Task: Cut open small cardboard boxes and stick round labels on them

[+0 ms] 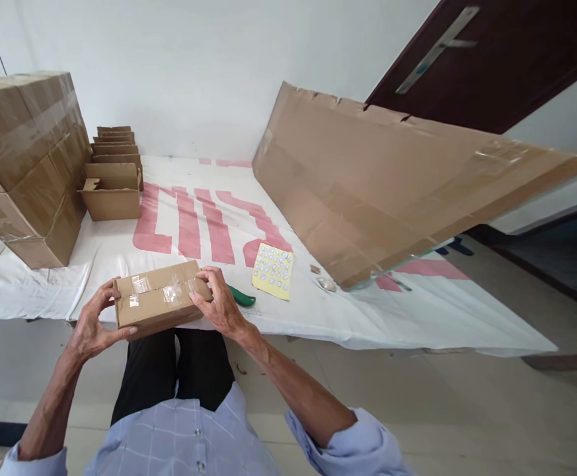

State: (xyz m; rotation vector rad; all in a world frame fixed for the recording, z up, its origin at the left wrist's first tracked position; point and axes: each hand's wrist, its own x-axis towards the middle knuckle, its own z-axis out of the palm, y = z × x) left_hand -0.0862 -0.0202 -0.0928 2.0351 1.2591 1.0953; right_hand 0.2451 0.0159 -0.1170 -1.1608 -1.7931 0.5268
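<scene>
A small closed cardboard box (pixel 162 297) with strips of clear tape across its top is at the table's front edge, between both hands. My left hand (pixel 92 324) grips its left end, thumb along the near side and fingers at the far corner. My right hand (pixel 220 301) holds the right end, with fingers over the top edge. Just right of that hand lies a green-handled tool (pixel 242 297), partly hidden behind it. Farther right is a yellow sheet (pixel 273 271) with rows of small pale stickers.
Stacked taped cartons (pixel 30 158) stand at the left, beside a row of open small boxes (pixel 112 192). A large cardboard panel (pixel 392 178) leans up on the right. White cloth with red print (pixel 209 225) covers the table (pixel 367 324). A dark door (pixel 506 59) is behind.
</scene>
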